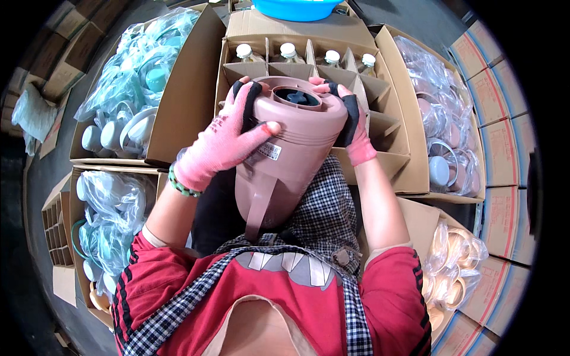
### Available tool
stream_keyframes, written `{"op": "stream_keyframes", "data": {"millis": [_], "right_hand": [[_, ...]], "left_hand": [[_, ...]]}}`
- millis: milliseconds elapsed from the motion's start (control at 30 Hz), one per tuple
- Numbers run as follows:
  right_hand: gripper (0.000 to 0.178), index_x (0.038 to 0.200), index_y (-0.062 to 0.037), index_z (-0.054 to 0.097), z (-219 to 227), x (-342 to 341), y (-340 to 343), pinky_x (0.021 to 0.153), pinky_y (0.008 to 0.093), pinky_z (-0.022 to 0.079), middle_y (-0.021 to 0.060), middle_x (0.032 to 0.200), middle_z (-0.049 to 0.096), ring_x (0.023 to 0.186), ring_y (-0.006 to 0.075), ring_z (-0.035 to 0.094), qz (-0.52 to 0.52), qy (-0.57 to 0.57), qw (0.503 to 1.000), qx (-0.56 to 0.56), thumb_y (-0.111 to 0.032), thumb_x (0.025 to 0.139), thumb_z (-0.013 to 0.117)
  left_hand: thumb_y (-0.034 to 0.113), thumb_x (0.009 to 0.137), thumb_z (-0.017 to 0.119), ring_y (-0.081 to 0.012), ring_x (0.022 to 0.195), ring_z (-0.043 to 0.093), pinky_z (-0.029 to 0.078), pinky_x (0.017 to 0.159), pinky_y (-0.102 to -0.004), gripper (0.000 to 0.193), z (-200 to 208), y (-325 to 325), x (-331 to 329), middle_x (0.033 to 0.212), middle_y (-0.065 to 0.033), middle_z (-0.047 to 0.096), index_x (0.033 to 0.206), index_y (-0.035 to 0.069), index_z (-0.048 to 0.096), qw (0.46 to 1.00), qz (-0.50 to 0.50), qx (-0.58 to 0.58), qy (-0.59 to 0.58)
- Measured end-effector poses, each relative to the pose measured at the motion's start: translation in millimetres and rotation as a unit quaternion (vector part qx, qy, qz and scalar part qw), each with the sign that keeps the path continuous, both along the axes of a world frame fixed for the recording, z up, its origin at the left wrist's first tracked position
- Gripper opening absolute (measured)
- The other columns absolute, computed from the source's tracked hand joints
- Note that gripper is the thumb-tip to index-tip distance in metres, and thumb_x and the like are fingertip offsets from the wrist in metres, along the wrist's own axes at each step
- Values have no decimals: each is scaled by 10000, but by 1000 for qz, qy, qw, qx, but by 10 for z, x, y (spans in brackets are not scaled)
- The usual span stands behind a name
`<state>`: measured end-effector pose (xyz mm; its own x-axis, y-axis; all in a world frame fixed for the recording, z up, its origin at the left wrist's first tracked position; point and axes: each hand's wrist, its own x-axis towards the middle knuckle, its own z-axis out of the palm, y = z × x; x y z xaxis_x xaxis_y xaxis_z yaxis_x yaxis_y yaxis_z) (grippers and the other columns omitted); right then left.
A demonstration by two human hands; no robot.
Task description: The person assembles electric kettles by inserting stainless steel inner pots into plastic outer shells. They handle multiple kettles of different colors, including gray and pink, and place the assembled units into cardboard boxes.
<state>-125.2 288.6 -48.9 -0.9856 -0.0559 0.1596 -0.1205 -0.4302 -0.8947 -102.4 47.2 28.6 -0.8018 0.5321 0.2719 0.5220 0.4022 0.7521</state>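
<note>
Held between both hands above my lap is a dusty-pink jug [297,151], shaped like a vacuum flask. Its round end faces up, with a dark recessed centre, and its handle is low on the side toward me. My left hand [222,133], in a pink glove with bare fingertips, grips the jug's left side, thumb beside a small white label. Around the right side wraps my right hand [351,121], gloved in pink and black, fingertips over the upper rim. Just beyond the jug stands a divided cardboard box [380,161].
White-capped clear bottles [287,52] occupy the box's far row. A blue basin [297,9] sits behind it. Bagged teal and white parts fill a carton [190,77] on the left; another carton [386,59] holds bagged pink parts. Cream parts [457,261] lie bagged at lower right, beside stacked boxes [499,160].
</note>
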Motion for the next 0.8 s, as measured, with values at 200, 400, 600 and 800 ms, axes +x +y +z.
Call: {"op": "stream_keyframes", "data": {"millis": [200, 400, 600, 800], "right_hand": [[401, 959, 24, 586, 294, 575, -406, 916, 304, 350, 103, 1055, 552, 1012, 194, 496, -204, 105, 944, 236, -331, 903, 407], [702, 1190, 11, 429, 223, 148, 62, 831, 288, 401, 92, 1001, 549, 880, 171, 520, -73, -80, 993, 42, -589, 851, 296], [590, 1145, -14, 471, 482, 713, -464, 963, 302, 288, 100, 1124, 478, 1102, 178, 410, -138, 38, 962, 233, -516, 836, 452], [562, 1163, -9, 457, 552, 404, -372, 889, 318, 400, 112, 1131, 507, 992, 219, 514, -54, -127, 990, 8, -483, 890, 326]], "left_hand": [[456, 899, 350, -175, 1062, 476, 361, 921, -276, 572, -385, -292, -553, 1151, -114, 491, 1227, -12, 384, 910, -172, 235, -294], [406, 874, 449, -129, 955, 504, 383, 859, -242, 501, -173, 164, -167, 1047, -80, 541, 1174, 5, 459, 972, -2, 215, -91], [295, 886, 460, -150, 956, 535, 429, 839, -256, 400, -495, -244, -796, 1078, -102, 555, 1125, -22, 504, 923, 20, 251, -291], [275, 843, 515, -209, 939, 555, 415, 856, -296, 375, -166, 54, -242, 987, -130, 589, 1106, 6, 523, 960, 28, 243, -138]]}}
